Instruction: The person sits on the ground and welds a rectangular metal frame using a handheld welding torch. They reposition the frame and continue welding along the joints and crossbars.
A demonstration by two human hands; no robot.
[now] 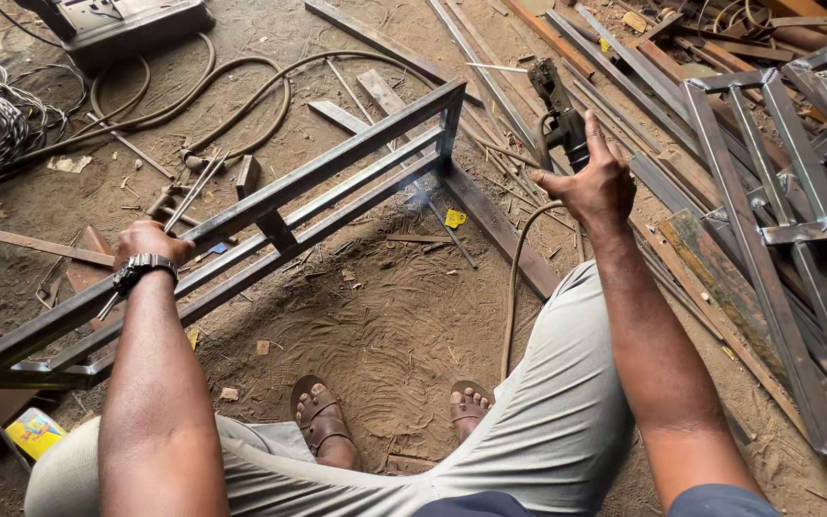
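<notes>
Gripping electrode holder [559,113]: right hand [593,184] | left hand [148,241] seemingly clutching rods [193,194], frame [337,168]

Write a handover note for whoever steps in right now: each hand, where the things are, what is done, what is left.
Left hand: rests on the top rail of the steel bar frame and holds a few thin welding rods.
Right hand: grips the electrode holder, raised clear of the frame; its cable runs down past the right knee.
Frame: lies tilted across the dirt floor in front of the sandalled feet.
Done: rails and cross pieces look assembled.
Left: I cannot tell which joints are welded; no rod visibly loaded in the holder, so loading one probably comes first.
</notes>
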